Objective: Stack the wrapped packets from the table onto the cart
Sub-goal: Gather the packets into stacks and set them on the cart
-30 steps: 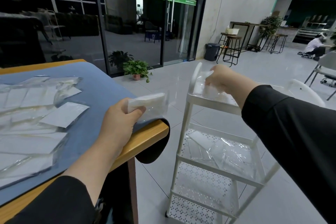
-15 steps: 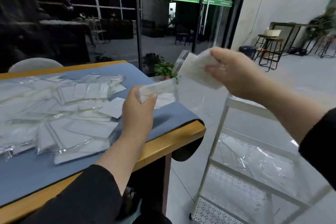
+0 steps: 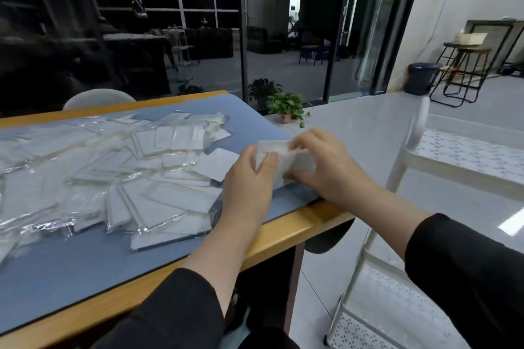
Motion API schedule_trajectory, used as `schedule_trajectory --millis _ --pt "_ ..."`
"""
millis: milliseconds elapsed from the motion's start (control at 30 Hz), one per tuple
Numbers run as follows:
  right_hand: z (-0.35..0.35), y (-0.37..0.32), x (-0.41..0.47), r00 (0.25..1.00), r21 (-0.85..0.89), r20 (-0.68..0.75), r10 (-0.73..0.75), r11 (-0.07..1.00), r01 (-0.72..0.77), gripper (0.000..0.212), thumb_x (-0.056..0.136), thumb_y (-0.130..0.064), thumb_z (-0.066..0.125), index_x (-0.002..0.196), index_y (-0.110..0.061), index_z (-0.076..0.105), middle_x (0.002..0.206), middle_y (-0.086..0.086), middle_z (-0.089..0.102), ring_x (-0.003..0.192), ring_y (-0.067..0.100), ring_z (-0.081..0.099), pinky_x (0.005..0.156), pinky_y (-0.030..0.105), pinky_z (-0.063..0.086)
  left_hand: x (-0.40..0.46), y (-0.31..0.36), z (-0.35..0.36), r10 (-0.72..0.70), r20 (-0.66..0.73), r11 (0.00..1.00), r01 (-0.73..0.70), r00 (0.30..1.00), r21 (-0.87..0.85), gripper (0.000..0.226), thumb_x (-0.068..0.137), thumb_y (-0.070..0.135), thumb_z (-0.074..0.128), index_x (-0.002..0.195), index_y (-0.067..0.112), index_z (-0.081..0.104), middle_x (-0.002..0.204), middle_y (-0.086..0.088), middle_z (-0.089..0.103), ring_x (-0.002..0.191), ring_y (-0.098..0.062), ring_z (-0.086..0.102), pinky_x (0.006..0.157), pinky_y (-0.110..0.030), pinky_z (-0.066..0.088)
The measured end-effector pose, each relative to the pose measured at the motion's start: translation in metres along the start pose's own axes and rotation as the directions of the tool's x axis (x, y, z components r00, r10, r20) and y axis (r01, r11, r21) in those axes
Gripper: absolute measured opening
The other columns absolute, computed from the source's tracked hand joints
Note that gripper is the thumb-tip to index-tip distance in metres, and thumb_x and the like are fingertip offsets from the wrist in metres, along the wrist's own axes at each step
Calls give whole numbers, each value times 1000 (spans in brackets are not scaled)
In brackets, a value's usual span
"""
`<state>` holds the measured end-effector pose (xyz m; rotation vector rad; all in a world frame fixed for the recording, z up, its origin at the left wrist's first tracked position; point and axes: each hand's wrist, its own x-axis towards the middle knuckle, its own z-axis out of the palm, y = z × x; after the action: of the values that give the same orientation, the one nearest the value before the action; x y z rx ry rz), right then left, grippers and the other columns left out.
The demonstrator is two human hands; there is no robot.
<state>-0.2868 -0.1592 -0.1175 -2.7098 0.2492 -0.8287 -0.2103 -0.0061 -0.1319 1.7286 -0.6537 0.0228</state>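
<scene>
At the near right corner of a blue-matted table [image 3: 85, 272], a small bundle of wrapped packets [image 3: 286, 161] is held between two bare hands, both arms sleeved in black. The bundle is gripped from the left by the left hand [image 3: 249, 178], thumb pressed on its near face, and from the right by the right hand [image 3: 326, 164], whose curled fingers [image 3: 304, 140] are closed over its top edge. White, flat rectangles sealed in clear, glossy film are seen in the bundle, its lower edge just above or touching the mat; which cannot be told. Just left of the left hand's fingers and beyond, a loose heap of packets [image 3: 127, 167] of the same kind is spread across the mat, overlapping at all angles, the film catching the light. To the right of the right hand, well apart, a white cart [image 3: 419, 133] with perforated shelves is stood on the pale floor. Farther off, a potted plant [image 3: 287, 108] is set before dark glass doors.
</scene>
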Motion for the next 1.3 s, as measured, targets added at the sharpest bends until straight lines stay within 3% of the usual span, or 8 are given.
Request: schedule_trajectory --millis 233,467,567,667,800,933,1100,1300 --pt "9 13 -5 967 337 44 250 908 -250 98 68 -40 90 148 -28 34 139 -6 40 126 9 42 107 35 45 2 -4 -1 5 45 1000 -6 999 20 25 102 43 53 104 20 63 94 6 69 92 -13 63 85 -39 51" --pt "11 5 -12 991 328 6 134 936 -129 74 79 -36 83 142 -33 44 131 -13 45 118 0 47 100 19 47 -5 9 -3 -18 28 1000 19 999 -18 49 84 73 42 89 27 55 76 15 59 71 3 55 58 -12 37" --pt "14 4 -14 992 382 -7 126 917 -114 77 79 -35 84 142 -39 40 139 -13 41 130 2 42 108 24 40 -6 8 -3 -57 -35 996 54 998 -70 54 101 58 43 62 20 37 50 12 41 55 -9 36 55 -29 30" --pt "12 7 -14 981 419 95 171 887 -195 83 78 -36 85 146 -39 37 147 -16 38 137 3 37 115 27 31 -4 5 -3 -60 -85 994 52 995 -94 35 104 37 48 76 16 55 65 12 53 63 -10 45 61 -33 36" --pt "8 5 -15 975 434 154 158 876 -210 61 84 -25 80 134 -40 49 121 -15 53 113 5 56 100 23 50 -6 6 -4 -56 -146 986 32 988 -161 26 107 32 43 96 21 64 92 12 67 86 3 58 73 -20 43" --pt "8 1 -16 969 426 160 190 872 -241 60 85 -26 78 134 -43 47 110 -14 53 99 5 58 83 17 49 -5 4 -2 -49 -94 997 44 994 -57 17 107 24 44 103 24 60 87 10 62 68 7 53 67 -29 43" --pt "-8 -12 -29 971 430 60 232 872 -235 30 88 -9 68 101 -34 58 85 -11 58 72 -2 54 63 11 40 -11 9 -4 13 12 996 -12 1000 -87 14 100 40 58 112 33 56 99 14 63 87 12 55 65 -4 38" --pt "-61 -16 -90 965 363 -100 241 912 -190 32 89 -5 67 104 -32 57 98 -17 58 87 -12 51 76 6 37 -35 36 -10 84 391 965 -173 916 199 18 87 22 75 86 37 65 72 4 61 66 -6 53 58 -16 38"
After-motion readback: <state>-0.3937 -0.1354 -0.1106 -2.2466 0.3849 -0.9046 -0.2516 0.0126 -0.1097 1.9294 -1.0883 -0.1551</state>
